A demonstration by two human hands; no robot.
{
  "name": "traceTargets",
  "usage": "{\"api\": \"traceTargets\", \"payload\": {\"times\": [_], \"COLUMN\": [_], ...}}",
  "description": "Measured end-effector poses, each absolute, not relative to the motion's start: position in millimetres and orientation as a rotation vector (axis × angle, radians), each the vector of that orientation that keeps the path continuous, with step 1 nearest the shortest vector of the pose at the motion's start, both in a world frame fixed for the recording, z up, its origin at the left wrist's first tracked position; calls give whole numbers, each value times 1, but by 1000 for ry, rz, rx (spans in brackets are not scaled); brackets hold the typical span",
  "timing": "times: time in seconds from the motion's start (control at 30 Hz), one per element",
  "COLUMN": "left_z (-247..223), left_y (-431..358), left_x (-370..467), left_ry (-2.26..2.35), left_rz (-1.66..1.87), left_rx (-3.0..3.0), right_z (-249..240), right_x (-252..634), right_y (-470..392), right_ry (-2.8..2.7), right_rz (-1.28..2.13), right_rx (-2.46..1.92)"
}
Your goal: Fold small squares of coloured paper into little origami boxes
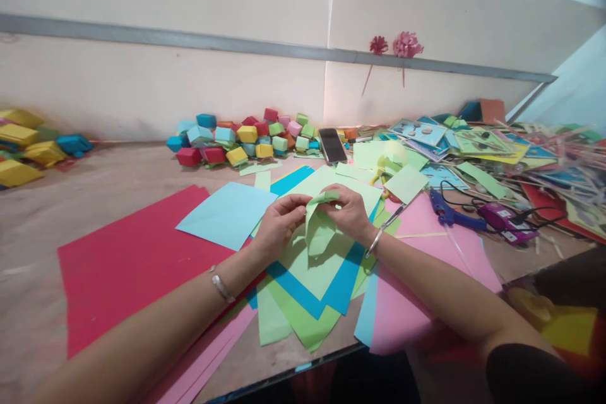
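A creased piece of light green paper [320, 230] is held up between my two hands, partly folded over at its top. My left hand [279, 225] pinches its left edge with thumb and fingertips. On the other side, my right hand [349, 211] grips the upper right of the same piece, its fingers curled in. Below them lies a stack of coloured sheets, with a pale green sheet [322, 281] on top and a blue sheet [348, 278] under it. A light blue square sheet [227, 211] rests just left of my left hand, over a large red sheet [127, 265].
Many small folded paper boxes [246, 134] sit along the wall near a phone [332, 146]. Scissors [395, 214] and pink paper [426, 265] lie right of my right hand, beside a blue glue gun [454, 213]. Cards and scraps [487, 142] pile up at the far right.
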State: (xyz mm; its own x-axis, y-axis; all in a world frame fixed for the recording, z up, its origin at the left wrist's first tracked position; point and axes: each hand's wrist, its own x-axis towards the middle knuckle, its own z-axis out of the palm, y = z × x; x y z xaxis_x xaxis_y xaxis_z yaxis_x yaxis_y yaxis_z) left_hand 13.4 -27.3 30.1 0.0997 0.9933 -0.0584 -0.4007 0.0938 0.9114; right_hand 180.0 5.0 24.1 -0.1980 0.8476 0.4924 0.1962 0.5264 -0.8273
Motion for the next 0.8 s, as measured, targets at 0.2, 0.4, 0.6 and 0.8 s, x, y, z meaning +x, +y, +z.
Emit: {"api": "traceTargets", "payload": {"times": [0.2,0.4,0.6,0.8], "left_z": [31,27,24,16], "left_y": [-30,-28,-25,-19], "left_x": [16,15,12,10], "left_ry": [810,922,1189,1328], "left_rz": [1261,1259,1280,1325], "left_rx": [953,888,1324,1359], "right_z": [21,18,22,21], "right_x": [182,182,183,181], "right_y": [8,10,6,7], "right_ry": [-1567,-1672,-1799,-1828], "right_rz": [1057,885,631,647], "right_rx": [-807,-929,-1087,-1117]}}
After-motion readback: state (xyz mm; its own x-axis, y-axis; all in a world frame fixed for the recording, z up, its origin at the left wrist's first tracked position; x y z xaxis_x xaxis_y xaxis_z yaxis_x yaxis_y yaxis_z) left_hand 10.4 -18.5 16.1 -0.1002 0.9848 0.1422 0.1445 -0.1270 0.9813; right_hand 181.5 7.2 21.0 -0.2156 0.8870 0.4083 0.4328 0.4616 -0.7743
